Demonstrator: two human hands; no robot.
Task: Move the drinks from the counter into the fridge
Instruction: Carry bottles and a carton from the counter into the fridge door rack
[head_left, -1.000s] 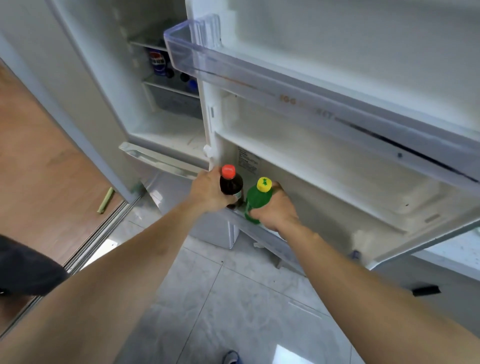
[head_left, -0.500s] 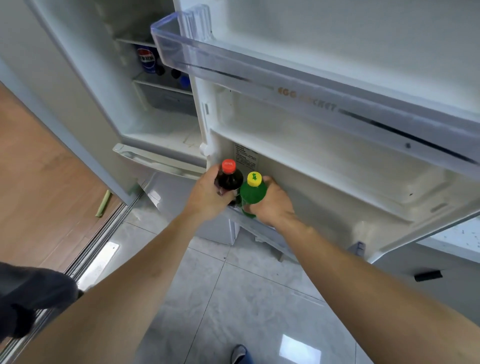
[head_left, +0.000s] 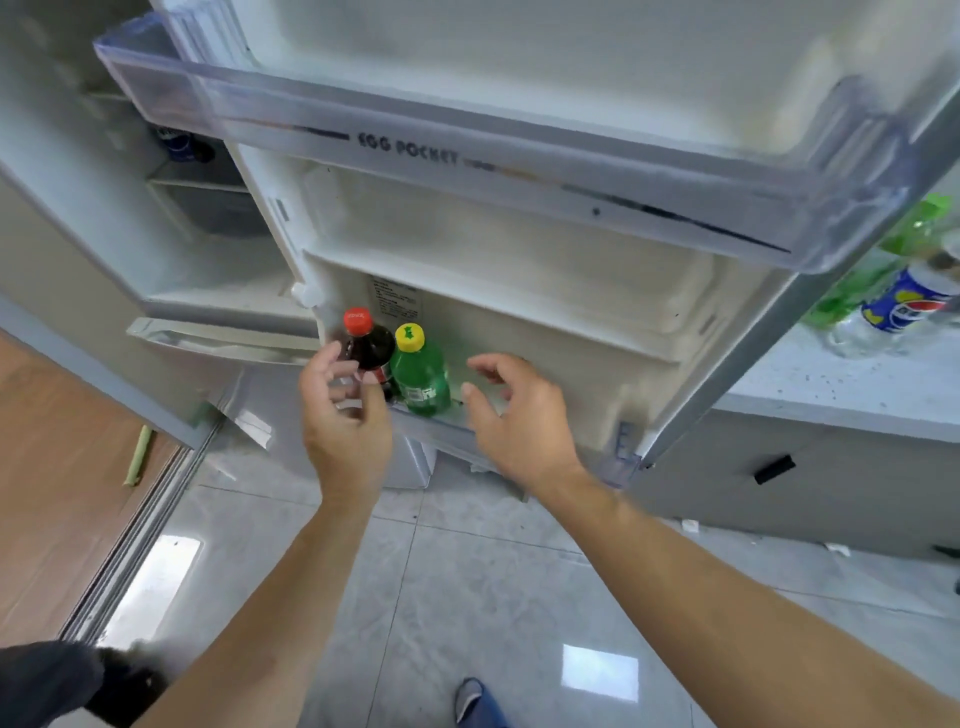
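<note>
At the door's bottom shelf, left hand (head_left: 345, 421) loosely spread before cola bottle (head_left: 368, 347), right hand (head_left: 519, 415) spread, empty, beside green bottle (head_left: 420, 376)

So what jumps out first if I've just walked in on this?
Two bottles stand side by side in the lowest rack of the open fridge door: a dark cola bottle with a red cap and a green bottle with a yellow cap. The left hand and right hand hover open beside them.
</note>
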